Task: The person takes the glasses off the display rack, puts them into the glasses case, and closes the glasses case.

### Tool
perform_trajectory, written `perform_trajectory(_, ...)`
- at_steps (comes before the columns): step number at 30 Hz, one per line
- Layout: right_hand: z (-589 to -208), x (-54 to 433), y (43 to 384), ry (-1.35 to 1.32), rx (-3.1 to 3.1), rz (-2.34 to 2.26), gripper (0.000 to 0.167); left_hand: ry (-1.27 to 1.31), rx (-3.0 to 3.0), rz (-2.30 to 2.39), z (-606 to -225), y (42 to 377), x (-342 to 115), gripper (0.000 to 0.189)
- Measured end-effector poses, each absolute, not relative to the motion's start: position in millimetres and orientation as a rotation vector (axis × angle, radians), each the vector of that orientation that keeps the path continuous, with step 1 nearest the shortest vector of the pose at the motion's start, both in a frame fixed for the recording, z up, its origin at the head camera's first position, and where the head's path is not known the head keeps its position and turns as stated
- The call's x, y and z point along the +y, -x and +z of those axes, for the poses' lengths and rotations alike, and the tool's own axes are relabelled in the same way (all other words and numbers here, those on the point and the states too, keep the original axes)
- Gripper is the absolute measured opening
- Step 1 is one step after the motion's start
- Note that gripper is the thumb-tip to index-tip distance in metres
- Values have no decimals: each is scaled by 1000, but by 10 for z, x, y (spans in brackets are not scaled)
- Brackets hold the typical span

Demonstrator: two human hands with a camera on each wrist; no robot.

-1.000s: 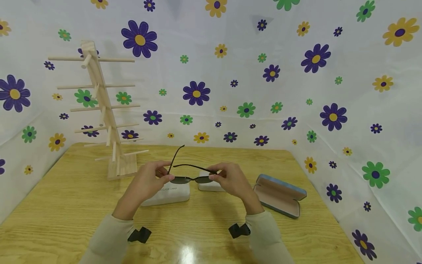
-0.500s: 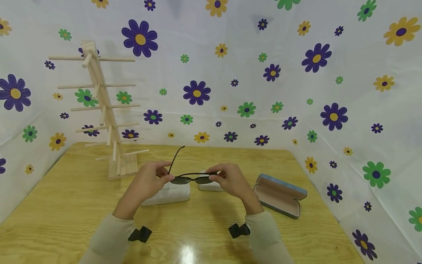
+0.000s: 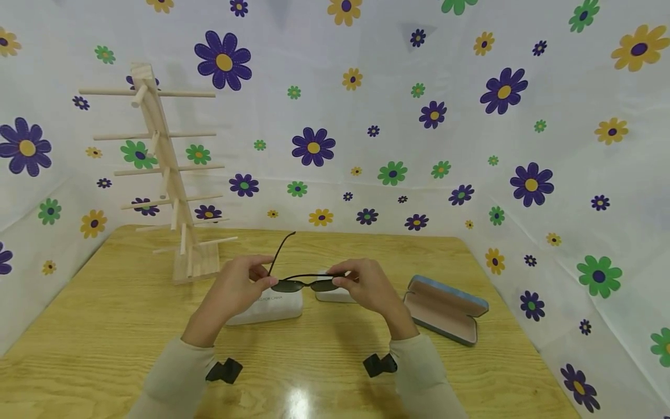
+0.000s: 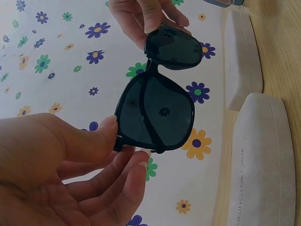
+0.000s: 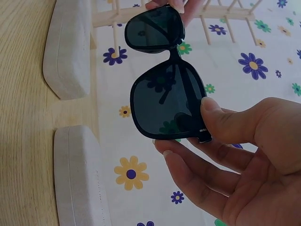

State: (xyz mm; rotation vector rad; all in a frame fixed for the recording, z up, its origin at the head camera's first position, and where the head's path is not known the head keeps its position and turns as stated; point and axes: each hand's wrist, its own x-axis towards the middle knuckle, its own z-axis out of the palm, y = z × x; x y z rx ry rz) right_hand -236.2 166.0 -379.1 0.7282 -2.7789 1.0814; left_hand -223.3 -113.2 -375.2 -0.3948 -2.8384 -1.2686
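Black sunglasses with dark lenses are held up above the table by both hands. My left hand pinches the left end of the frame between thumb and fingers. At the opposite end, my right hand grips the other hinge corner. The left temple arm stands out away from me, while the right one lies folded across behind the lenses. In the right wrist view, the thumb presses on the frame's outer edge beside the lens. Behind and below the sunglasses are two pale glasses cases, a left one with lettering and a right one, partly covered.
An open blue glasses case with a pinkish lining lies right of my right hand. At the back left stands a wooden rack with several pegs jutting out. A flower-print cloth encloses the wooden table.
The right temple arm has swung inward and now lies folded close behind the lenses. Both hands have stayed nearly in place, and the left temple arm still stands out.
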Motion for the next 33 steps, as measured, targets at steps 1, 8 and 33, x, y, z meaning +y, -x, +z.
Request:
perform_trajectory(1,-3791,1660,2362,-728,-2780,1082,19,392,-2839,-1271,-3752,2233,-1131,46)
perform_trajectory(8,-3797,1664,2360,-713,-2797,1086,20,394,-2833,-1267,-3759,2225,-1127,46)
perform_trajectory(33,-3786,1679,2378,-657,-2803,1104,20,428,-2762,-1245,-3780,2208,-1054,42)
